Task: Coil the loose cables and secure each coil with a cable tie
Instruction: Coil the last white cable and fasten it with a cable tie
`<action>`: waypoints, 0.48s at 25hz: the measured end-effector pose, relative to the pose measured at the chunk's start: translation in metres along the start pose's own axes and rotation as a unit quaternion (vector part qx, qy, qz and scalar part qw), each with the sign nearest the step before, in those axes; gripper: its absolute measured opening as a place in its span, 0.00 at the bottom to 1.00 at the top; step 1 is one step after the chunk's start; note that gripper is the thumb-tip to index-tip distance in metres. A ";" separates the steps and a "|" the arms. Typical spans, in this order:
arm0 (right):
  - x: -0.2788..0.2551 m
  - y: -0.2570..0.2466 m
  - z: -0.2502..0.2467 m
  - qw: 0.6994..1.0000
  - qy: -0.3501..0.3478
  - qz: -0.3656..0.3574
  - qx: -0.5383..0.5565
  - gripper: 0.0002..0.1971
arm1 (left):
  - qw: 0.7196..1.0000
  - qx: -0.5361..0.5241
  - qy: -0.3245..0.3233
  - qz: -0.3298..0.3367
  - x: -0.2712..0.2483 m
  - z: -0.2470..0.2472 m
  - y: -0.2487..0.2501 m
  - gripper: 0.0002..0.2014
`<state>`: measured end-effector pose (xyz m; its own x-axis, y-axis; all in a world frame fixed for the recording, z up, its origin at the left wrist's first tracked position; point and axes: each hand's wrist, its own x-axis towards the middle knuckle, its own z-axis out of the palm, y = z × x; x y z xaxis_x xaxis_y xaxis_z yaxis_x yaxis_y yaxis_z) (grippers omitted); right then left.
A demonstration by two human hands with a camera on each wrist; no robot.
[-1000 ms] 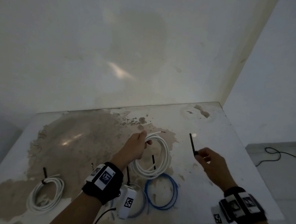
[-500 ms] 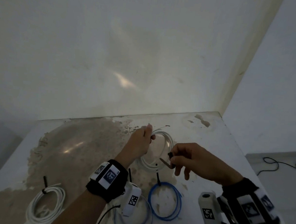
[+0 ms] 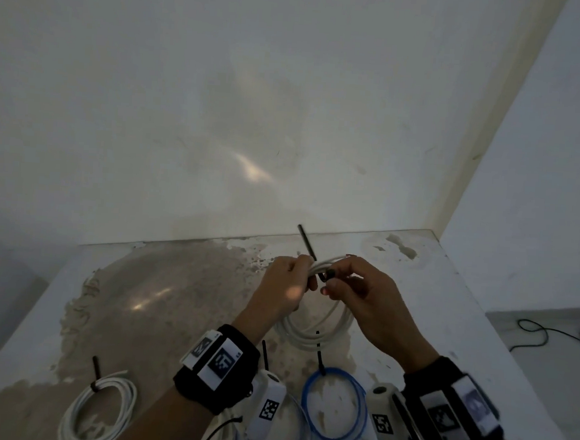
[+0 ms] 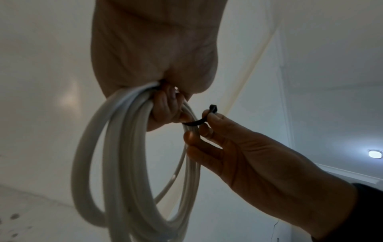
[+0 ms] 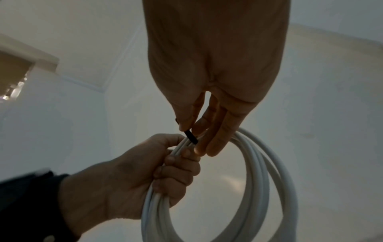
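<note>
Head view: since a second ago the right hand [image 3: 362, 295], then held apart to the right with the black cable tie [image 3: 307, 242] upright, has been brought against the left hand [image 3: 285, 285] at the white coil [image 3: 315, 328], which is lifted over the table [image 3: 447, 299]. A tied white coil [image 3: 97, 409] and a blue coil [image 3: 335, 405] are seen lying nearer. Left wrist view: the coil [image 4: 128, 163] is gripped in the left fist [image 4: 165, 106]; the tie [image 4: 196, 122] is pinched by the right hand [image 4: 228, 147], curved round the strands. Right wrist view: the tie [image 5: 191, 136] is pinched against the coil [image 5: 259, 172] just beside the clenched left hand [image 5: 145, 172].
</note>
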<state>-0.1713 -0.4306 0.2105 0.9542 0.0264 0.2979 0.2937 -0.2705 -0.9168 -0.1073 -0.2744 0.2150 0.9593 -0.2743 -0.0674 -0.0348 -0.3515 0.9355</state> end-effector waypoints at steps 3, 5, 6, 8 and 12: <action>-0.001 -0.003 0.007 1.000 -0.001 0.014 0.016 0.04 | 0.999 0.005 -0.026 0.022 -0.002 -0.003 -0.003 0.16; -0.001 -0.004 0.009 0.999 0.000 0.035 0.040 0.03 | 0.998 0.010 -0.031 0.051 -0.005 -0.006 -0.004 0.11; -0.001 -0.003 0.010 0.998 0.008 0.046 0.047 0.03 | 0.997 0.016 -0.031 0.068 -0.006 -0.008 -0.005 0.11; 0.000 0.000 0.013 0.997 0.036 0.055 0.047 0.03 | 0.995 0.026 -0.032 0.093 -0.009 -0.009 -0.008 0.11; 0.001 0.005 0.028 0.991 0.117 0.057 0.035 0.04 | 0.994 0.037 -0.012 0.102 -0.011 -0.005 -0.012 0.08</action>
<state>-0.1676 -0.4051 0.1985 0.9446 -0.2259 0.2380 0.1964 -0.1917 -0.9616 -0.1159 -0.2631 0.2060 0.9231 -0.3682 0.1113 -0.2486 -0.3502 0.9031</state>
